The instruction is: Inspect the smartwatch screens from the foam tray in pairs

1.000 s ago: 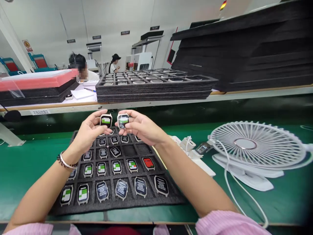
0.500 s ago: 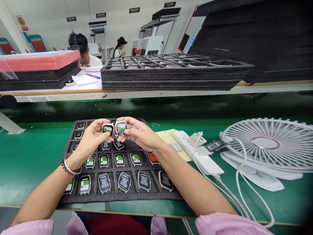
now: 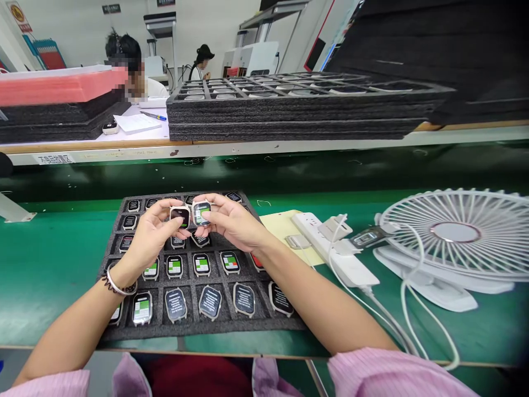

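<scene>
My left hand (image 3: pixel 155 231) grips a smartwatch (image 3: pixel 179 217) without a strap, its thumb resting on the dark screen. Close beside it, a second smartwatch (image 3: pixel 201 213) with a partly green screen is held in my right hand (image 3: pixel 231 223), thumb on its face. Both are raised over a black foam tray (image 3: pixel 165 330) whose compartments hold several more strapless watches. In the lower rows, some show green and white screens, such as one watch (image 3: pixel 142 309); others show lines of text, such as another watch (image 3: pixel 210 302). My forearms cover parts of the tray.
Right of the tray lie a yellow sheet (image 3: pixel 275 223), a white power strip (image 3: pixel 351 270) with cables, and a white fan (image 3: pixel 458 237). A raised shelf (image 3: pixel 231 148) carries stacked foam trays (image 3: pixel 289 118) and a pink foam stack (image 3: pixel 58 88). Two people sit beyond it.
The left watch's screen has gone from showing green to mostly dark. My right thumb has shifted onto the right watch's screen. The camera view has tilted slightly down.
</scene>
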`<state>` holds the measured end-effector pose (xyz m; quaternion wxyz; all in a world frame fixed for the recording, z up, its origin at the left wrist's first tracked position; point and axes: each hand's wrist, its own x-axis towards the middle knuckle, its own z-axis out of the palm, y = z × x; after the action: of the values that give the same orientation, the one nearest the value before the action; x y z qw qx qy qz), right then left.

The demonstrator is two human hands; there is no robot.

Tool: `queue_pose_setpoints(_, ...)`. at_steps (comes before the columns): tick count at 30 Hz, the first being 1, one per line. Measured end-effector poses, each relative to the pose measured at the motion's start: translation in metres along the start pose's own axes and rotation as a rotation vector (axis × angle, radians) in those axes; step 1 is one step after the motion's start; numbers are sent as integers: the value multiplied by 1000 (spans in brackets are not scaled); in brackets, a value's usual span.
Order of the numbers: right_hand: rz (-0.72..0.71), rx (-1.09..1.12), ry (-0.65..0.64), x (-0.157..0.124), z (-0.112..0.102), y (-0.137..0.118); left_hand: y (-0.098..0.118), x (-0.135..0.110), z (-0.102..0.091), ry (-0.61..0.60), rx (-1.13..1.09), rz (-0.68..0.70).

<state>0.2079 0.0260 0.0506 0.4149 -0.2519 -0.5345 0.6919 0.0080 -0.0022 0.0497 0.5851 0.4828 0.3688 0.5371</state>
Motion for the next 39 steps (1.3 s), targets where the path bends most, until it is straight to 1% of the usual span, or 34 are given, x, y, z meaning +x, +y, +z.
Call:
queue_pose_setpoints(6, -4, 20, -2, -1, 1, -2, 3, -3, 0, 2, -25, -15)
queue_pose_setpoints(11, -6, -26, -8, -2, 0, -2, 3, -3, 1, 9, -35, -30)
queue_pose_setpoints(14, 13, -25, 23, 0, -1, 0, 1, -4, 1, 1, -33, -44)
queue_pose_setpoints(18, 49, 47, 81, 2, -1, 2, -1, -5, 1, -8, -34, -57)
queue_pose_setpoints(24, 25, 38, 46, 1, -3, 5, -2, -4, -1, -2, -63, -64)
queue_pose_setpoints(31, 29, 29, 36, 0, -5, 6, -4, -4, -2, -14, -86, -55)
queue_pose_setpoints(39, 13, 25, 31, 0, -4, 6, -5, -5, -2, 3, -56, -49)
